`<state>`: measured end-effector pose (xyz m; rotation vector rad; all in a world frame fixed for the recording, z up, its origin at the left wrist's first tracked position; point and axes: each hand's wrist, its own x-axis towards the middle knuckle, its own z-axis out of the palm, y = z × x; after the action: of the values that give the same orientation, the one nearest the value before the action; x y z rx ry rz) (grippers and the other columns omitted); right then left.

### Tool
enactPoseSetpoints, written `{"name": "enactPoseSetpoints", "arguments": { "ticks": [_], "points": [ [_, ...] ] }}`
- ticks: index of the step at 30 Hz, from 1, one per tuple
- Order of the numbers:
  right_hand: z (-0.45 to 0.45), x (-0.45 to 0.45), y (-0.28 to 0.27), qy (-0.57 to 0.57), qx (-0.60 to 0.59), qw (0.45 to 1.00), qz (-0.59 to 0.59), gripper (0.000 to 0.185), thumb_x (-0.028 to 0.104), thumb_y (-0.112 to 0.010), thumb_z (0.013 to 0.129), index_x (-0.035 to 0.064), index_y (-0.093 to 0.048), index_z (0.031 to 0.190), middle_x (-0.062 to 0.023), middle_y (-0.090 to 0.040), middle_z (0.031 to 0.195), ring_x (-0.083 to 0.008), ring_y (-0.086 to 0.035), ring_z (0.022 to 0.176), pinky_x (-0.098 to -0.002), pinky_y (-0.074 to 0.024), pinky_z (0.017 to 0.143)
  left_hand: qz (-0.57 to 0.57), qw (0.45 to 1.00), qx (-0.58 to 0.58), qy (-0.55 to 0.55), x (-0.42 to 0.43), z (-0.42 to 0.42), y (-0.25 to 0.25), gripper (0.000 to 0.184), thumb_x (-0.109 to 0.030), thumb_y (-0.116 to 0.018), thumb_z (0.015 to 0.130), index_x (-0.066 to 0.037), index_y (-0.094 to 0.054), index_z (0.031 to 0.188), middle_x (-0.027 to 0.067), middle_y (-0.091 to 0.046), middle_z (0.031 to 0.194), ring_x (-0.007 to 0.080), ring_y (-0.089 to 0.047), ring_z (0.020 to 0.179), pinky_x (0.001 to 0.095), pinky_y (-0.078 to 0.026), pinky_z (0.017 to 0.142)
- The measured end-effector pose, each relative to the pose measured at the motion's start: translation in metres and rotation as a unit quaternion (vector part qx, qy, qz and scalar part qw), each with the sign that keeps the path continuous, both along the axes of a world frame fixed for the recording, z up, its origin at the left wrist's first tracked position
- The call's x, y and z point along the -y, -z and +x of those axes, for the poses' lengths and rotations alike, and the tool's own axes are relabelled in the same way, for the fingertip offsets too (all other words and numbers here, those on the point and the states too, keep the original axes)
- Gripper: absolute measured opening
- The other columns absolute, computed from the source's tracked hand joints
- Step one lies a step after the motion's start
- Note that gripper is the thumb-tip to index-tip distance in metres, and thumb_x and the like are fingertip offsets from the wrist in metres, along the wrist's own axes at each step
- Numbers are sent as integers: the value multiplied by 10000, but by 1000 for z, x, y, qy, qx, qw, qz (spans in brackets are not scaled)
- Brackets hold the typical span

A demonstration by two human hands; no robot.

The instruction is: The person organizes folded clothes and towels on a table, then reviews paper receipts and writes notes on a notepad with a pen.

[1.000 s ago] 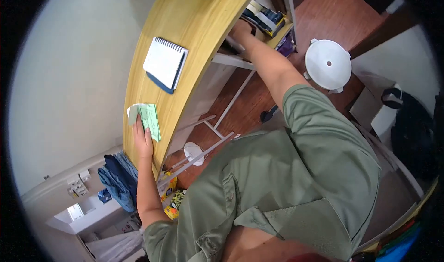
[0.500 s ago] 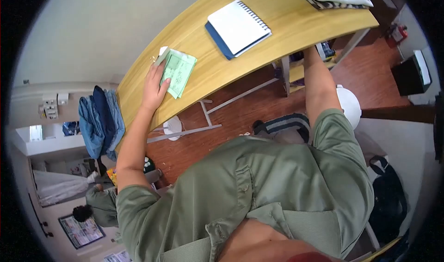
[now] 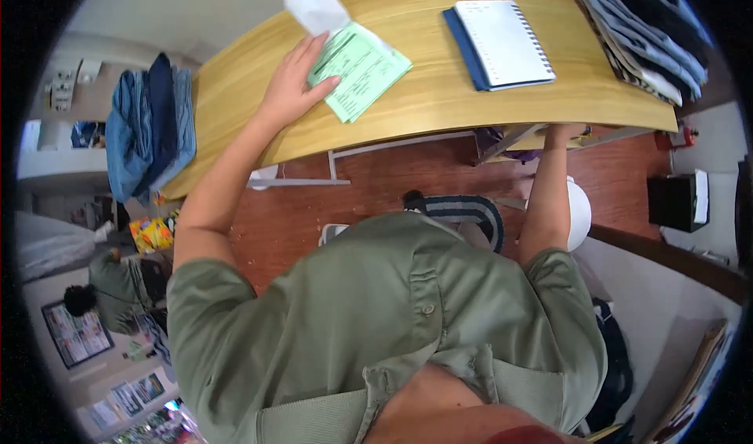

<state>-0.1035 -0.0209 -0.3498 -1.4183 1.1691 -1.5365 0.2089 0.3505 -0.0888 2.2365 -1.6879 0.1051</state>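
Flat on the green printed paper slips [image 3: 365, 67], the left hand [image 3: 290, 91] presses lightly near their left edge, probably to stop loose sheets sliding. Its fingers [image 3: 303, 54] are extended and the thumb is spread; they lie over the paper without closing around anything. The slips sit on the curved, light wood-grain tabletop [image 3: 420, 103], with a crumpled white paper [image 3: 317, 9] just beyond them, by the fingertips.

The right hand [image 3: 566, 131] reaches beneath the front edge, where the board hides most of it; whether its fingers are open or have hold of something, I cannot tell. That arm's reach suggests the left hand is there as a steadying weight.

To the right of the slips, apart from them, lies a white spiral notebook [image 3: 504, 44] over a dark blue cover [image 3: 465, 50], opened to a page, perhaps for easy reference. Folded clothes [image 3: 643, 32] are stacked at the far right, and blue jeans [image 3: 149, 130] drape over the left end, both leaving the papers uncovered.
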Motion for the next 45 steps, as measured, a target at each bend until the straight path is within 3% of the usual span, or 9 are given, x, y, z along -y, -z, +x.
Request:
{"name": "enactPoseSetpoints", "arguments": {
  "ticks": [5,6,8,16,21,26,37,41,45],
  "points": [
    [-21,9,-48,179,-150,971,-46,194,32,-619,789,-33,-621,972,-116,-642,907,-204,-604,763,-333,-507,701,-15,1000,-17,0,-1,5,4,705,-381,-624,825,-96,-351,1409,266,-357,1404,394,-372,1290,425,-309,1056],
    [-25,4,-63,112,220,969,-12,225,-22,-607,772,-43,-590,995,-129,-628,901,-218,-601,748,-346,-509,688,-19,1000,-3,11,-1,6,5,709,-388,-627,822,-88,-357,1405,268,-359,1401,392,-372,1289,423,-311,1054],
    [-44,-2,-75,258,154,953,-39,319,-106,-549,765,-63,-501,1077,-156,-597,926,-264,-597,764,-362,-513,680,-28,999,9,22,-1,8,4,713,-394,-630,820,-80,-362,1400,269,-361,1398,390,-373,1287,421,-312,1051],
    [-212,-68,-46,-31,420,898,130,357,93,-654,845,4,-470,1137,-135,-599,948,-257,-576,852,-411,-506,753,-58,997,32,41,-1,5,6,740,-461,-621,806,-29,-396,1363,230,-406,1355,372,-395,1237,427,-313,1043],
    [-152,-155,-228,91,153,984,15,270,282,-518,926,19,-569,962,-82,-553,817,-186,-505,714,-316,-418,616,-81,995,30,44,-1,7,12,747,-489,-617,801,-25,-409,1349,210,-415,1352,358,-397,1238,422,-324,1035],
    [-108,-169,-298,-376,254,889,-60,424,400,-374,897,36,-591,905,-52,-469,665,-161,-412,602,-288,-316,554,-89,995,13,47,-1,8,16,751,-497,-616,799,-23,-412,1346,200,-424,1346,351,-399,1238,421,-327,1036],
    [115,-201,-347,-542,191,812,104,498,329,-526,877,-72,-530,1173,-131,-583,914,-168,-513,803,-325,-415,703,-22,997,-50,51,1,12,1,902,-454,-672,735,101,-311,1348,282,-291,1405,404,-261,1315,428,-233,1106],
    [151,-158,-311,-790,123,580,154,553,437,-426,956,-43,-529,1212,-131,-623,955,-214,-573,895,-403,-480,833,-44,995,-74,59,1,12,-1,903,-466,-684,711,92,-345,1335,282,-330,1385,390,-307,1297,424,-260,1094],
    [173,-190,-288,-583,135,775,204,267,293,-571,920,55,-593,1040,-53,-611,782,-170,-563,738,-332,-487,752,-42,997,-41,51,5,14,7,917,-470,-689,694,99,-349,1327,285,-344,1375,397,-323,1286,431,-263,1091]
  ]
}}
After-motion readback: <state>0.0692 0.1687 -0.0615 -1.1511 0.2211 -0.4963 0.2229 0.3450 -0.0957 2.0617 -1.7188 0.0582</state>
